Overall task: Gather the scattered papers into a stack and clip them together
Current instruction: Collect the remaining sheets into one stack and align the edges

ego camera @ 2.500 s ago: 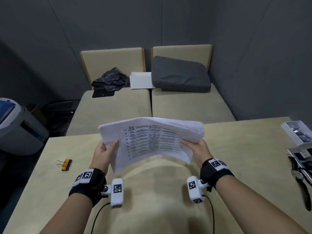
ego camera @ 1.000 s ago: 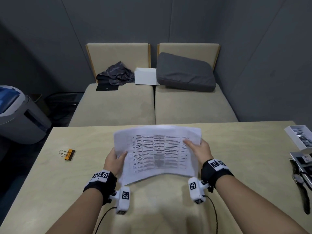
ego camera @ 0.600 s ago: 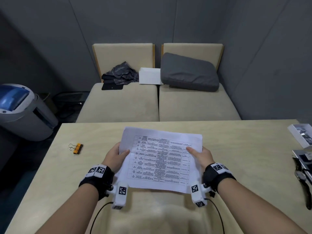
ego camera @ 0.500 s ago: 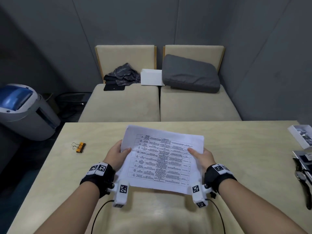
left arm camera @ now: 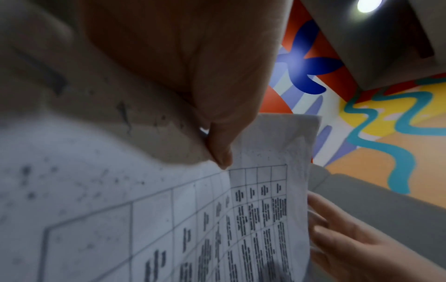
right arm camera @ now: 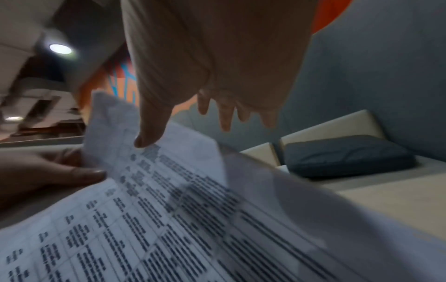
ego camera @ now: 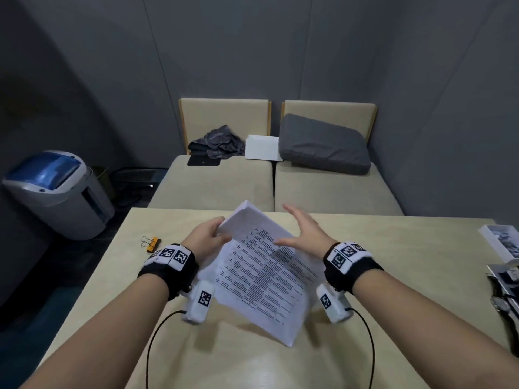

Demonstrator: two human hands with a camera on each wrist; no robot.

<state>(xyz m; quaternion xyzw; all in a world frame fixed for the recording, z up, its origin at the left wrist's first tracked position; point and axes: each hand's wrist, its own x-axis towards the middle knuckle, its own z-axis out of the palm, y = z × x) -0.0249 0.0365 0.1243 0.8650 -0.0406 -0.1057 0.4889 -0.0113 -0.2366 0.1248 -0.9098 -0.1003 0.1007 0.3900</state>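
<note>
A stack of white printed papers (ego camera: 261,279) hangs tilted over the beige table (ego camera: 393,248), one corner pointing away from me and the opposite corner low near the tabletop. My left hand (ego camera: 209,234) pinches the stack at its far left edge, thumb on top (left arm camera: 217,152). My right hand (ego camera: 304,231) hovers over the right side of the papers (right arm camera: 169,209) with fingers straight and spread; its thumb tip (right arm camera: 144,141) is at the sheet. An orange binder clip (ego camera: 151,243) lies on the table left of my left wrist.
A white box (ego camera: 502,242) and dark straps and small items (ego camera: 505,293) sit at the table's right edge. Beyond the table is a beige sofa with a grey cushion (ego camera: 323,147). A grey and blue bin (ego camera: 56,192) stands on the floor at left.
Both hands held the stack flat by its sides. Now my right hand has let go and opened, and the stack has turned and tilted in my left hand.
</note>
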